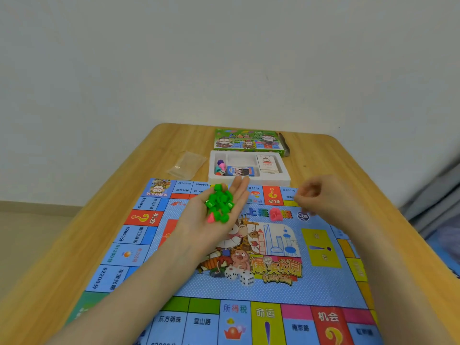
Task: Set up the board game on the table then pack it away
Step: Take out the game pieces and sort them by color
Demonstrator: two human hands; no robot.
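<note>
Green plastic houses (219, 204), one heap: loose on the flat, upturned left hand (199, 229), over the board (323, 282). Right hand (321, 197) at 3 o'clock, fingers curled (whether pinching anything, cannot tell). Tray (273, 181) at 12 o'clock. Risk: palm tilts, houses scatter.

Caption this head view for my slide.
Open left hand carries green pieces above the board; right hand curled beside it.

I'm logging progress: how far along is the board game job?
Done: the board lies unfolded on the table. In hand: the left hand carries green houses on its open palm; the right hand hovers, fingers curled. Left: cards and pawns sit in the tray, box lid off, so packing away remains.
</note>
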